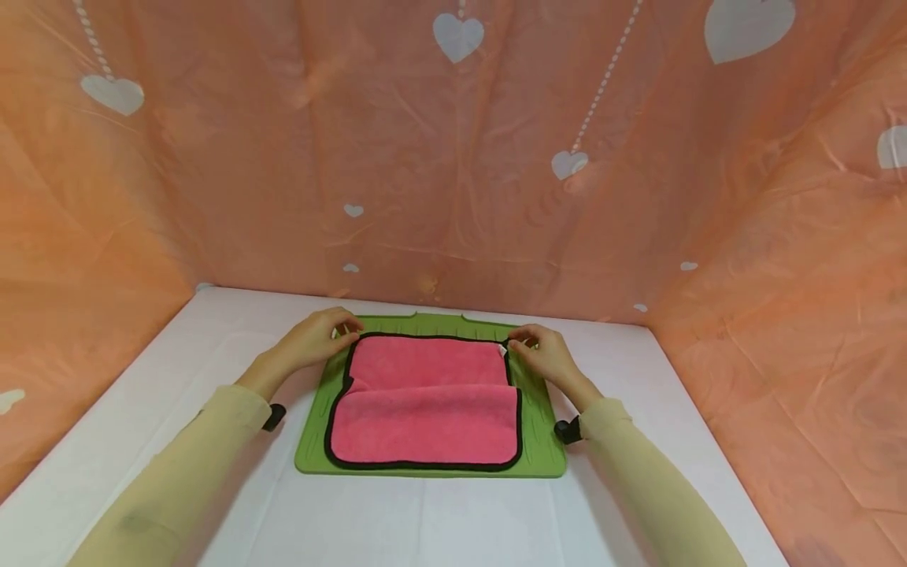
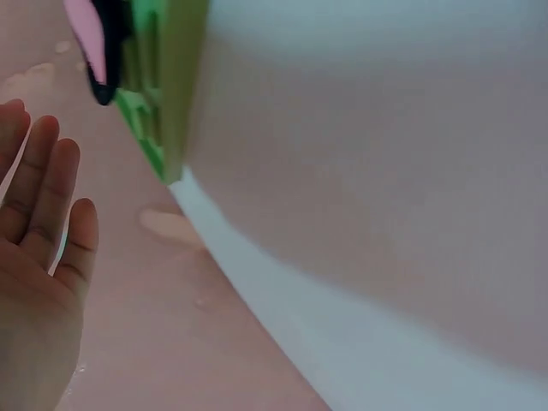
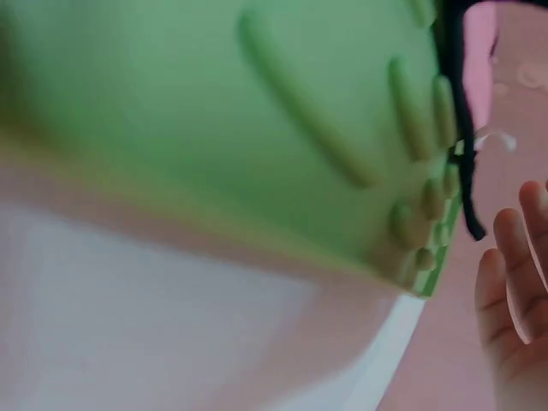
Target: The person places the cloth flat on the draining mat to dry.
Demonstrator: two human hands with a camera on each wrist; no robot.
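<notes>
A pink cloth (image 1: 425, 425) with black edging lies on a green ridged mat (image 1: 546, 441), a raised fold running across its middle. At the cloth's far left corner is my left hand (image 1: 319, 337), thumb tip right at the edging, with a gap between thumb and index finger. My right hand (image 1: 549, 354) pinches the far right corner, beside a small white tag (image 1: 503, 350); the black edging is bent up there. Both wrist views show the outer fingers straight, with the thumbs out of frame.
The mat lies on a white-covered table (image 1: 354, 520). Orange curtain-like sheets with pale hearts (image 1: 458, 37) stand behind and at both sides. A black strap end (image 1: 275, 417) sticks out at the left cuff, another dark strap (image 1: 568, 430) at the right.
</notes>
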